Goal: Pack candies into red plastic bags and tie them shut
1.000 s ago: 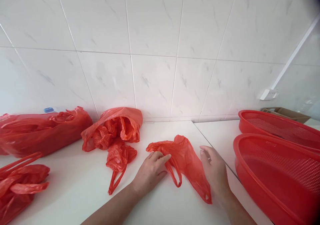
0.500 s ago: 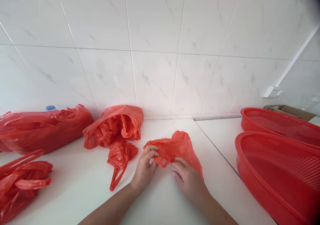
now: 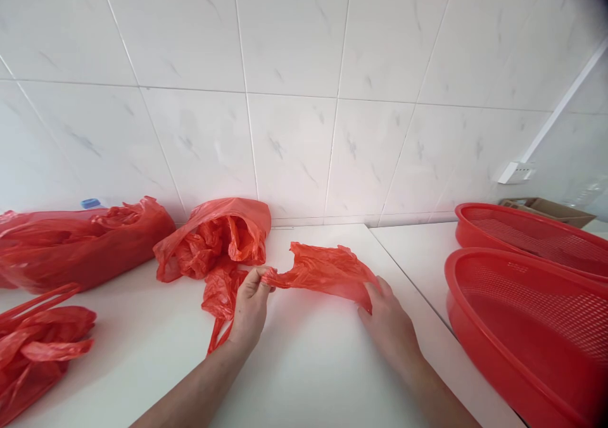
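A thin red plastic bag (image 3: 327, 268) stretches between my two hands above the white table. My left hand (image 3: 253, 301) pinches the bag's handle end, its fingers closed on the gathered film. At the opposite end, my right hand (image 3: 389, 317) grips the bag's edge between thumb and fingers, some of which are behind the film. Just behind my left hand lies a crumpled red bag (image 3: 219, 298) with its handle loops trailing forward, partly covered by that hand. A wider red bag (image 3: 213, 209) stuffed with more bags lies open against the wall.
Along the left stand a long, full red bag (image 3: 80, 247) and a loose crumpled red bag (image 3: 42, 346). On the right are two red perforated plastic baskets (image 3: 451, 276), with a cardboard box (image 3: 565, 213) behind. A tiled wall (image 3: 294, 156) closes off the back.
My hands have moved apart, left hand leftwards and right hand rightwards. The bag, bunched up before, is now pulled out lengthwise between them.
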Demonstrator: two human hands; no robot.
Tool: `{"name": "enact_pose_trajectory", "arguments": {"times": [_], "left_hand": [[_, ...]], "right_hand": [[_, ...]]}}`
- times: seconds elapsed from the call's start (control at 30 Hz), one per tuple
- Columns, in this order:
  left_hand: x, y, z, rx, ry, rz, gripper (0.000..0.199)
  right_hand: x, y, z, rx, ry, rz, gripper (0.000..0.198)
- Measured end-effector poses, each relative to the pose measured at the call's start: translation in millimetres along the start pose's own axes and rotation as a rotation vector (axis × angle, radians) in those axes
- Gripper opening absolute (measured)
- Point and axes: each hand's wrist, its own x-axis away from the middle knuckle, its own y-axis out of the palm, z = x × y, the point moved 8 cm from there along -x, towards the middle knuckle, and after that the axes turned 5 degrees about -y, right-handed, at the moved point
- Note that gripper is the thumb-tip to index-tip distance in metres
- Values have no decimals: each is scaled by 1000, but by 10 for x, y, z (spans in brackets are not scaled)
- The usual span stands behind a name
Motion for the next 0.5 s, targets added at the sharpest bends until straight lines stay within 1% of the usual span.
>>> {"name": "enact_pose_trajectory", "arguments": {"times": [0.1, 0.17, 0.2, 0.27, 0.33, 0.4, 0.5], "left_hand": [[25, 90, -23, -46, 2, -47, 10], [65, 165, -16, -90, 11, -86, 10], [89, 203, 1, -112, 19, -106, 10], [141, 276, 60, -147, 43, -153, 9], [195, 349, 131, -169, 61, -214, 9], [249, 411, 188, -176, 63, -277, 10], [315, 466, 215, -151, 39, -350, 14]], "right_hand": [[17, -111, -109, 77, -69, 139, 45], [72, -157, -279, 97, -156, 227, 39], [105, -148, -370, 82, -203, 240, 33], [164, -75, -523, 17, -284, 214, 28], [201, 28, -604, -46, -334, 169, 29], [201, 121, -602, -86, -353, 140, 31], [131, 234, -497, -128, -326, 70, 34]]}}
